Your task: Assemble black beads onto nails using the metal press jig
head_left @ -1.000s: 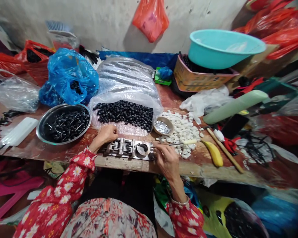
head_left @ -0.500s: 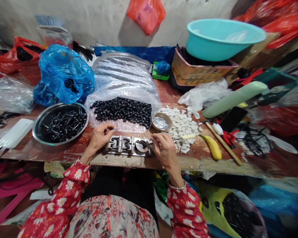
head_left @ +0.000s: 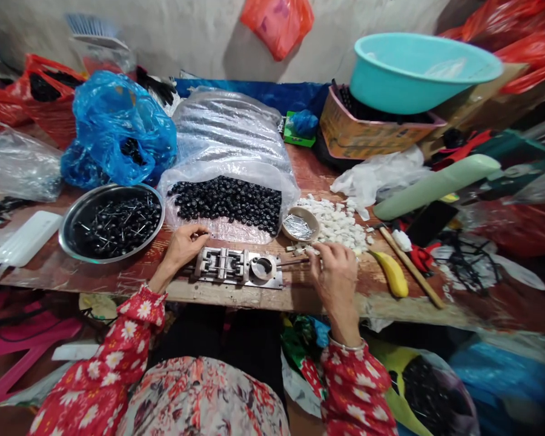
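Observation:
A metal jig (head_left: 224, 266) with a slotted frame and a round ring lies at the table's front edge. Just left of it, my left hand (head_left: 185, 247) is closed in a pinch; whatever the fingertips hold is too small to make out. From the jig's right end a thin rod (head_left: 294, 263) runs under my right hand (head_left: 336, 272), whose fingers curl over its handle and hide it. Black round caps (head_left: 227, 203) spill from the mouth of a clear plastic bag behind the jig. A small bowl (head_left: 301, 235) of metal pins and white pieces (head_left: 338, 221) lie beyond my right hand.
On the left stands a steel bowl (head_left: 66, 245) of black parts with pins, near a blue bag (head_left: 122, 127). A yellow banana-shaped thing (head_left: 393, 275), a wooden stick (head_left: 413, 266) and a green roll (head_left: 436, 186) lie to the right. A turquoise basin (head_left: 418, 72) tops a box behind.
My right hand has moved right, away from the jig's ring and along the rod, now covering the pale handle. My left hand stays beside the jig. The view has shifted slightly.

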A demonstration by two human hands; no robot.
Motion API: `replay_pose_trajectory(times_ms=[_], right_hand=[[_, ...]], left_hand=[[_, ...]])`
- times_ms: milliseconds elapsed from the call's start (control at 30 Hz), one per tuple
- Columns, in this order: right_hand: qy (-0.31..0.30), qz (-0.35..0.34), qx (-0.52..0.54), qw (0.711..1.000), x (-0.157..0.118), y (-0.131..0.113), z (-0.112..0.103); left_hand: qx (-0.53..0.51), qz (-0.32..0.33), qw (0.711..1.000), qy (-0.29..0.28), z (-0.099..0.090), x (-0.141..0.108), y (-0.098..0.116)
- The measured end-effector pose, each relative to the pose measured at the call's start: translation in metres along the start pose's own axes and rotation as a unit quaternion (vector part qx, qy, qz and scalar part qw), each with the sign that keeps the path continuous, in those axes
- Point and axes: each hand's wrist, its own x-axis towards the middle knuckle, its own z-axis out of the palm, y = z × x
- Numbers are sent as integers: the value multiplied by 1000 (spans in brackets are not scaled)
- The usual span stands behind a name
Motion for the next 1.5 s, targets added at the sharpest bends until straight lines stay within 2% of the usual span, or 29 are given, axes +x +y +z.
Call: replay_pose_trajectory(times_ms=[100, 233, 433, 600, 733, 867, 1033, 1333, 1500], right_hand=[[-29, -5, -48, 998, -6, 19, 1], [-59, -25, -56, 996, -14, 26, 0], [-61, -24, -56, 996, -18, 25, -3], [-54, -24, -88, 994, -29, 25, -8], [-51, -18, -97, 994, -47, 19, -18], [-51, -21, -111, 992, -66, 10, -34], [-49, -20, -102, 993, -84, 1, -47], [-42, -28, -119, 992, -86, 3, -44], [-52, -38, -130, 989, -85, 0, -51]], left_hand=[[16, -30, 999, -18, 6, 8, -2], [53, -43, 998, -17, 12, 11, -3], [51, 74, 995, 50, 2, -9, 12], [97, 173, 980, 20, -13, -37, 21], [145, 205, 968, 2, -11, -56, 21], [181, 199, 963, -11, -4, -64, 22], [159, 205, 966, -13, 1, -63, 21], [152, 189, 970, -7, 3, -67, 28], [136, 171, 976, -1, 4, -68, 24]])
